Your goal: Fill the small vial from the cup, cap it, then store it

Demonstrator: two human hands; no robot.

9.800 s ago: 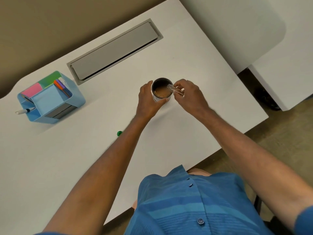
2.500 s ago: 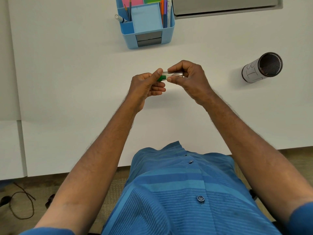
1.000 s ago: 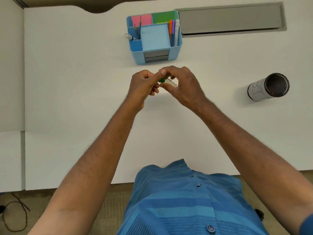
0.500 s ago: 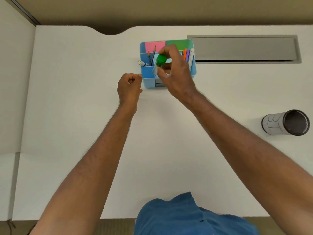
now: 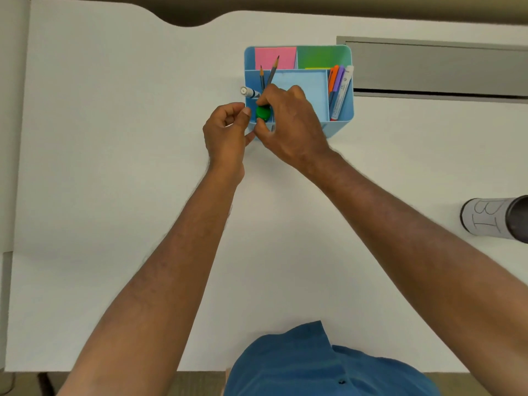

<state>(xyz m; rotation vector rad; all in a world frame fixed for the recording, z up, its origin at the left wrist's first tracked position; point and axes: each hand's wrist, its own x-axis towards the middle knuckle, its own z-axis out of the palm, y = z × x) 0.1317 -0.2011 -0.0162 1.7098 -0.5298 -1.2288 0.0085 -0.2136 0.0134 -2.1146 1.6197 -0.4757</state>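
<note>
The small vial shows only its green cap (image 5: 263, 113), standing upright in the front left compartment of the blue desk organizer (image 5: 343, 121). My right hand (image 5: 288, 130) is curled around it, thumb and fingers on the cap; the glass body is hidden. My left hand (image 5: 227, 132) is loosely closed beside the organizer's left wall, thumb touching its front corner, holding nothing. The cup (image 5: 497, 218), white with a dark rim and handwritten letters, lies at the right edge of the desk, far from both hands.
The organizer also holds pencils (image 5: 270, 72), a marker (image 5: 250, 92), coloured pens (image 5: 338, 90) and pink and green sticky notes (image 5: 274, 57). A grey cable tray lid (image 5: 437, 67) sits behind it to the right. The white desk (image 5: 114, 195) stretches to both sides.
My right hand has brought the capped vial down from above the organizer into its front left compartment. My left hand has moved right, up against the organizer's corner.
</note>
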